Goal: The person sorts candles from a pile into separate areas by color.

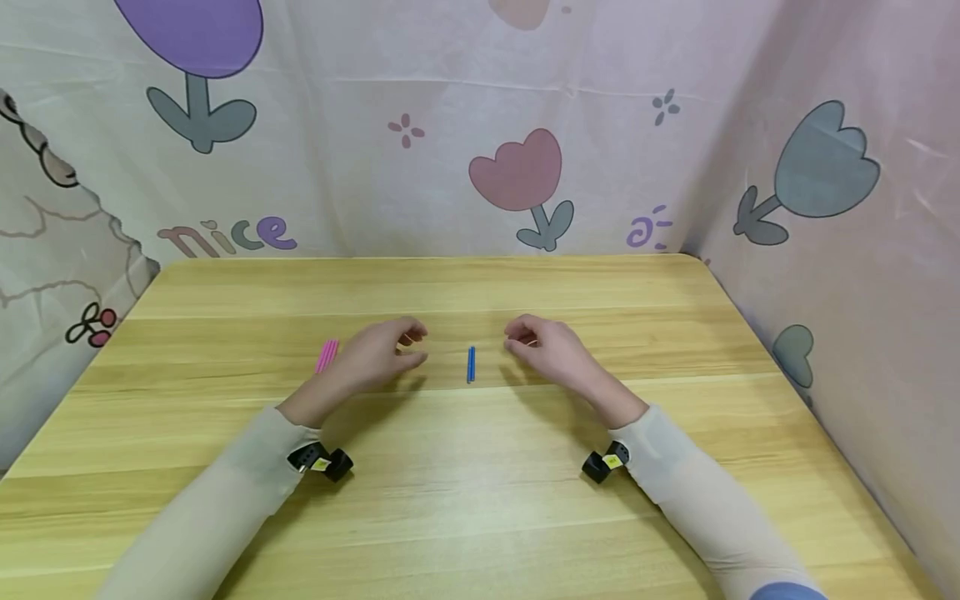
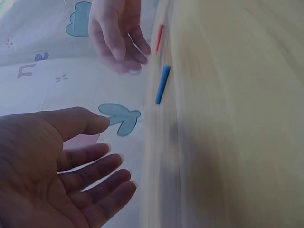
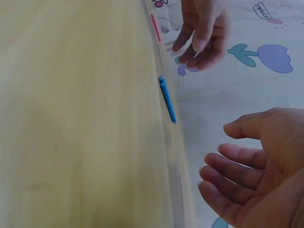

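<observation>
Two thin blue sticks [image 1: 471, 365] lie side by side on the wooden table, between the two hands. My left hand [image 1: 371, 357] hovers to their left with fingers relaxed and thumb apart, holding nothing. My right hand [image 1: 551, 352] is on the other side in a similar loose pose, also holding nothing. Several pink sticks [image 1: 327, 356] lie together just left of the left hand, their lower part hidden by the wrist. The left wrist view shows a small red stick [image 2: 159, 39] beyond the blue ones, near the right hand; in the head view it is hidden.
The wooden table [image 1: 465, 500] runs back to a patterned cloth [image 1: 360, 167] with flowers and lettering. More cloth hangs along the left and right sides. A small black camera [image 1: 322, 461] is strapped to the left sleeve, and another camera [image 1: 604, 462] to the right one.
</observation>
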`<state>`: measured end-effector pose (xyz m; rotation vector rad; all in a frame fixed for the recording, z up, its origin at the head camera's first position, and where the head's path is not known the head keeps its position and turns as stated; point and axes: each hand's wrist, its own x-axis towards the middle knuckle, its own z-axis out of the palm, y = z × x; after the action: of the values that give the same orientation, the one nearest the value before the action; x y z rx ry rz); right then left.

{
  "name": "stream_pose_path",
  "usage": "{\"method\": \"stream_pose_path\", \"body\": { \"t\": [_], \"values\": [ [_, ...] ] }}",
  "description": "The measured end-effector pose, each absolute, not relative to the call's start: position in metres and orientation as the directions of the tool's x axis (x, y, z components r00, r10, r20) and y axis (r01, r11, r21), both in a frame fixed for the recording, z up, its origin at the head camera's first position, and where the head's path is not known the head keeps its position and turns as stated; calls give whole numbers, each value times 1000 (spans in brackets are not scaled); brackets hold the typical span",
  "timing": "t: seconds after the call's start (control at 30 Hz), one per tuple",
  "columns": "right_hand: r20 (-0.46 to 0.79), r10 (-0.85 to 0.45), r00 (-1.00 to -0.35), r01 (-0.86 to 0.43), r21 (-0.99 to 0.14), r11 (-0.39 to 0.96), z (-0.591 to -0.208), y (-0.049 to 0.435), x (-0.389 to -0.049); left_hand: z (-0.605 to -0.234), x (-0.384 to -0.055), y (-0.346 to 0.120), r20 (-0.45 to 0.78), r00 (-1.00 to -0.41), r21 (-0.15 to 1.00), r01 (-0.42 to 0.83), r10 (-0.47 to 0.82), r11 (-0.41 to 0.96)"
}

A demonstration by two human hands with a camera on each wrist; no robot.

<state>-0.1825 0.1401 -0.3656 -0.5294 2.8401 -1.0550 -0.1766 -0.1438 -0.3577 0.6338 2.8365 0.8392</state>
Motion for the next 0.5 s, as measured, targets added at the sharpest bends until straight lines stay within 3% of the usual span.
{"method": "stream_pose_path", "body": {
  "t": [0.5],
  "values": [
    [114,-388,-915,-381,-562,734,-363,179,-178,-365,-164,-193,169,-849,355,526,501,773]
  ]
}}
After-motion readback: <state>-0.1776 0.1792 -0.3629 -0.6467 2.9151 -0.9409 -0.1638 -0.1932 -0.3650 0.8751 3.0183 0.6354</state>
